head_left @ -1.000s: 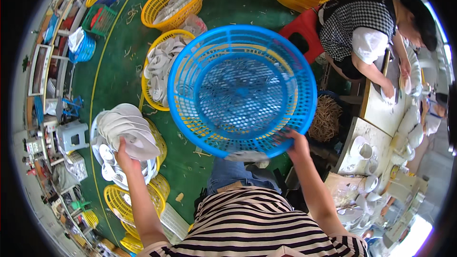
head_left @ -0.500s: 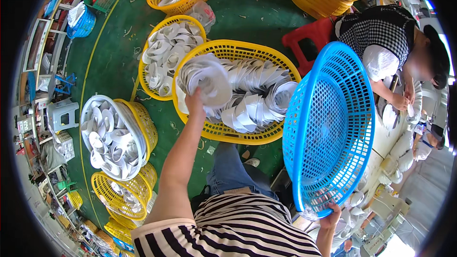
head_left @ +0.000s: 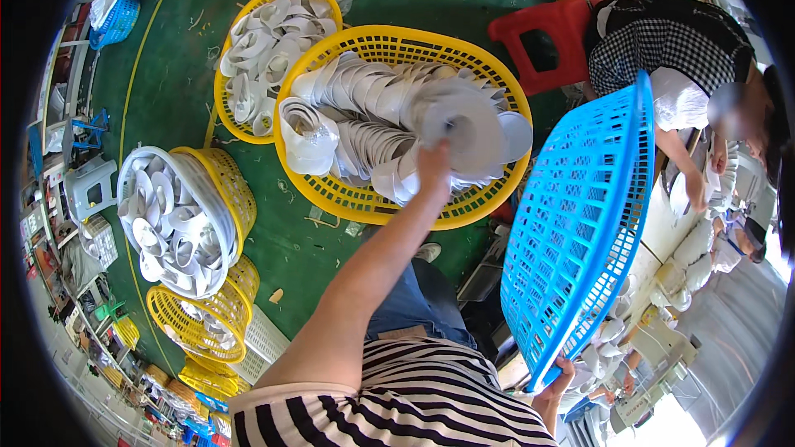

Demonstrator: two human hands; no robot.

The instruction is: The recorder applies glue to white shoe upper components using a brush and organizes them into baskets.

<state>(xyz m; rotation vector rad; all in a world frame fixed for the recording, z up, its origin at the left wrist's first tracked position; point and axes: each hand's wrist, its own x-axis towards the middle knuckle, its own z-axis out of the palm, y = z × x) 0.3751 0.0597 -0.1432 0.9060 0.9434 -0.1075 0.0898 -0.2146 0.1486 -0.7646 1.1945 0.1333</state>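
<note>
in the middle of the head view, above the green floor (head_left: 306, 257), the left hand (head_left: 435, 170) is holding a blurred stack of white, curved, stiff-looking pieces (head_left: 476, 128) by its near side; the grip is looking narrow, though blur is hiding the fingers. the stack is hovering over the right part of a wide, oval, yellow plastic basket (head_left: 381, 31), and whether it is touching the nested white pieces (head_left: 364, 149) there, one cannot tell. those pieces are lying in rows, probably because nesting is saving room. at the right, the right hand (head_left: 559, 377) is gripping the lower rim of a large, blue, perforated plastic basket (head_left: 563, 223), tipping its mouth rightward, seemingly to be giving the left arm room.
</note>
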